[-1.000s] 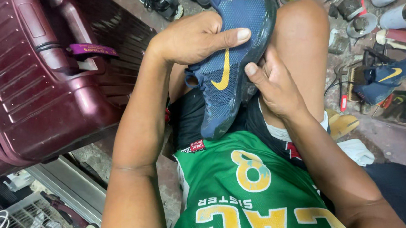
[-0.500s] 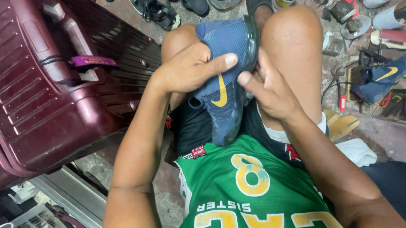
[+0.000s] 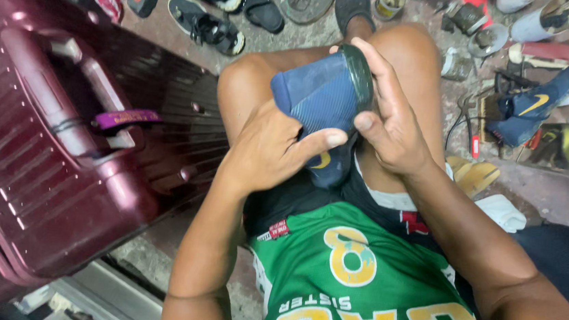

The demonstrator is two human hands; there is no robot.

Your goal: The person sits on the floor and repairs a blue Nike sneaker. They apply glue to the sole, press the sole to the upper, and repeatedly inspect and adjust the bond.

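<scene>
A blue sports shoe (image 3: 323, 95) with a yellow mark rests between my bare knees, toe end up. My left hand (image 3: 272, 148) grips its lower side, thumb pressed across the blue upper. Around the dark sole edge at the toe, my right hand (image 3: 388, 117) is wrapped with the fingers over the rim. Most of the shoe's heel part is hidden under my left hand. I am seated, in a green jersey with yellow print.
A maroon hard-shell suitcase (image 3: 46, 139) lies close on the left. A matching blue shoe (image 3: 533, 106) lies on the ground at right among tools and cans. Several sandals and shoes (image 3: 208, 9) are scattered at the top. A white cloth (image 3: 503, 212) lies by my right thigh.
The shoe has been turned in my hands so its toe end now faces up. My left hand has slid lower on it and my right hand has moved up to the sole rim.
</scene>
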